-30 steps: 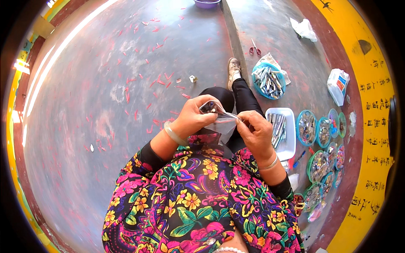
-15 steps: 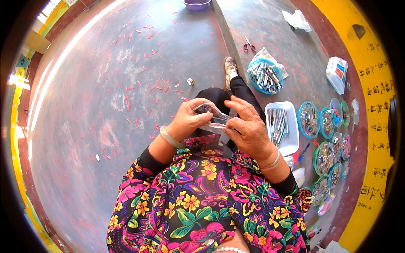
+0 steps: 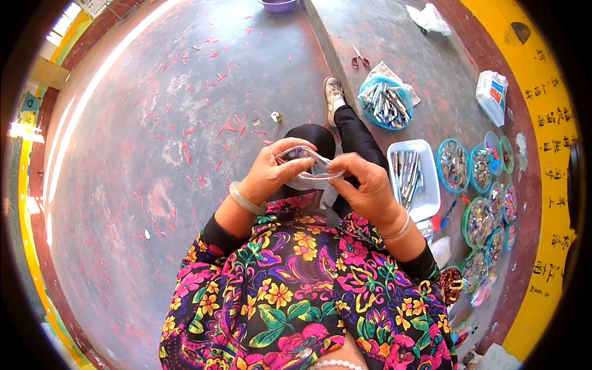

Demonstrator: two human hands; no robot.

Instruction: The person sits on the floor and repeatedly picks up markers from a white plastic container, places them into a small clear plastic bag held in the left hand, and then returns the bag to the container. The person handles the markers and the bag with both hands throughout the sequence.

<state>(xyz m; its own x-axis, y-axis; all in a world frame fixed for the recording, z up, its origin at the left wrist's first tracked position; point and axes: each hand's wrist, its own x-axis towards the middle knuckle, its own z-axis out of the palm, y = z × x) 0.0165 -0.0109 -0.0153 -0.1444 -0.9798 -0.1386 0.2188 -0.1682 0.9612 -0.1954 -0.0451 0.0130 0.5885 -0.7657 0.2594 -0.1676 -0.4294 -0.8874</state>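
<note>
Over my lap, both hands hold a small clear plastic bag [image 3: 311,180] by its mouth, which is spread apart. My left hand [image 3: 277,166] pinches the left rim between thumb and fingers. The right rim is gripped by my right hand [image 3: 364,185], thumb against forefinger. Some small dark bits show inside the bag near my left fingers, too small to name. To the right of my right hand stands a white tray [image 3: 430,206] with several silvery pen-like sticks [image 3: 407,176] in it.
Beyond the tray is a blue basket [image 3: 394,126] full of similar sticks, with red-handled scissors [image 3: 360,58] farther off. Several round baskets [image 3: 455,165] of small items line the right side. Red scraps [image 3: 231,129] litter the floor. A purple basin [image 3: 277,6] stands far ahead.
The bag's mouth has been pulled wider. My right hand's raised fingers have come down and curled in at the rim. My left hand keeps its hold.
</note>
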